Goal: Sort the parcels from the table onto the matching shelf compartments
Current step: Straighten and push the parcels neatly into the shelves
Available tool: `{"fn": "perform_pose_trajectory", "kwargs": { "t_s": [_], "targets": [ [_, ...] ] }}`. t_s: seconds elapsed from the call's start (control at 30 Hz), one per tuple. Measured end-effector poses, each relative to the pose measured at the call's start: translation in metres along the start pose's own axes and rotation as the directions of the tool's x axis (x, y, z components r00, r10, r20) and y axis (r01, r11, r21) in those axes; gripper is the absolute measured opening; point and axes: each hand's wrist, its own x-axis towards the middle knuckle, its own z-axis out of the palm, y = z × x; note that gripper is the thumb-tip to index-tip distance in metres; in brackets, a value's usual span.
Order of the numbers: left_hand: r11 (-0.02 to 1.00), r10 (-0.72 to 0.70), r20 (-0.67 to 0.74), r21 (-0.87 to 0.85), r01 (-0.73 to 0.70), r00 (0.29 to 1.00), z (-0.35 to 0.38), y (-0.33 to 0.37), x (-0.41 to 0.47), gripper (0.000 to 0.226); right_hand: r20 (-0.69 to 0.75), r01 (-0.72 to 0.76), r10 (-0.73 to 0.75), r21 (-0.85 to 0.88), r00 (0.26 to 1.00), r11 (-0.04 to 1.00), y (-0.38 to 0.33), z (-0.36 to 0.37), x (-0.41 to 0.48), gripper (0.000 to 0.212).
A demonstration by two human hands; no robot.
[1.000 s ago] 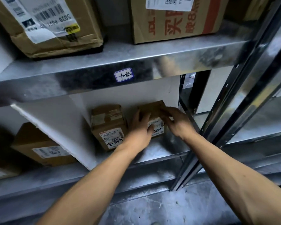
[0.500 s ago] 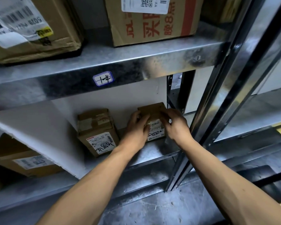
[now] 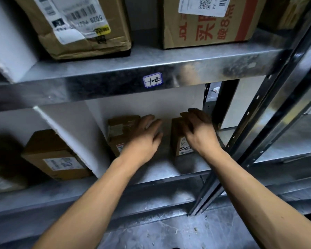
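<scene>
A small brown parcel [image 3: 178, 141] with a white label stands on the metal shelf [image 3: 169, 169] in the compartment under a handwritten tag [image 3: 152, 80]. My right hand [image 3: 198, 131] hovers over its top and front with fingers spread and relaxed. My left hand [image 3: 144, 139] is off that parcel, fingers loose, in front of a second small labelled parcel [image 3: 118, 130] to the left. Neither hand grips anything.
A white divider board [image 3: 70, 133] walls off the left compartment, which holds a larger labelled box [image 3: 56, 159]. Two big cartons [image 3: 75, 24] [image 3: 210, 22] sit on the shelf above. A dark steel upright [image 3: 255, 126] runs along the right side.
Both hands held the right-hand parcel before; now they have let go. The left hand has drifted left, the right has lifted over the parcel, which stands on the shelf.
</scene>
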Motion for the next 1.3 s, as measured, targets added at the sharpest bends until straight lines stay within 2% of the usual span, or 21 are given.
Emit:
{"fn": "perform_pose_trajectory", "kwargs": {
  "t_s": [0.07, 0.17, 0.27, 0.4, 0.53, 0.7, 1.1, 1.3],
  "targets": [
    [0.998, -0.057, -0.049, 0.028, 0.058, 0.997, -0.011, -0.015, -0.010, 0.042, 0.011, 0.059, -0.059, 0.019, 0.998, 0.998, -0.021, 0.010, 0.002, 0.044],
    [0.986, -0.141, -0.107, 0.071, 0.149, 0.984, -0.022, -0.037, -0.025, 0.046, 0.120, 0.113, -0.127, 0.119, 0.985, 0.986, -0.050, 0.027, 0.006, 0.041],
    [0.962, -0.247, -0.122, 0.085, 0.258, 0.961, -0.027, -0.051, -0.039, 0.053, 0.258, 0.022, -0.084, 0.235, 0.963, 0.972, -0.071, 0.046, 0.009, 0.037],
    [0.926, -0.337, -0.076, 0.155, 0.345, 0.939, -0.025, -0.062, -0.050, 0.060, 0.389, -0.079, -0.033, 0.269, 0.921, 0.960, -0.085, 0.070, 0.004, 0.041],
    [0.910, -0.406, -0.037, 0.075, 0.407, 0.913, -0.024, -0.061, -0.047, 0.045, 0.365, -0.163, 0.024, 0.353, 0.931, 0.921, -0.087, 0.078, -0.001, 0.037],
    [0.913, -0.408, -0.043, -0.025, 0.407, 0.912, -0.026, -0.052, -0.048, 0.045, 0.368, -0.182, 0.030, 0.385, 0.929, 0.905, -0.085, 0.074, -0.005, 0.036],
    [0.892, -0.451, -0.005, 0.032, 0.451, 0.893, -0.034, -0.037, -0.060, 0.049, 0.337, -0.115, -0.022, 0.379, 0.941, 0.918, -0.082, 0.075, -0.022, 0.037],
    [0.907, -0.418, 0.045, 0.084, 0.413, 0.907, -0.034, -0.044, -0.054, 0.053, 0.307, -0.081, -0.010, 0.284, 0.952, 0.955, -0.084, 0.065, -0.021, 0.040]
  ]
}}
